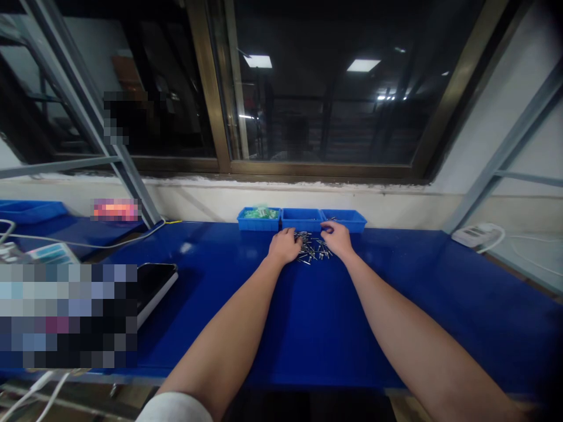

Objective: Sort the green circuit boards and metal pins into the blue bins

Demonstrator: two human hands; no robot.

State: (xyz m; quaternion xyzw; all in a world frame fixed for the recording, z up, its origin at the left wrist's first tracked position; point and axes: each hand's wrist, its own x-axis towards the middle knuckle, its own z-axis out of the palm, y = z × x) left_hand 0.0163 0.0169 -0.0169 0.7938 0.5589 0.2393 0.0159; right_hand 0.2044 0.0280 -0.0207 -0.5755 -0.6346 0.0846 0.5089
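A loose pile of thin metal pins that look like blind rivets point(311, 249) lies on the blue tabletop. At its left edge rests my left hand point(285, 246), thumb apart from the bent fingers and touching the pile. My right hand point(338, 237) hovers at the pile's right side, in front of the right blue bin point(355, 221). Its thumb and forefinger are curled together in a pinch; whatever is between them is too small to make out. A few similar pins show inside that bin, partly hidden by the hand.
Beside it stand a middle blue bin point(301, 220) and a left blue bin point(259, 224) holding green-and-white packets. A dark flat device point(156, 281) sits on the left, near cables. A white power strip point(478, 234) is at the right. Grey metal posts point(136, 181) flank the blue table point(316, 328).
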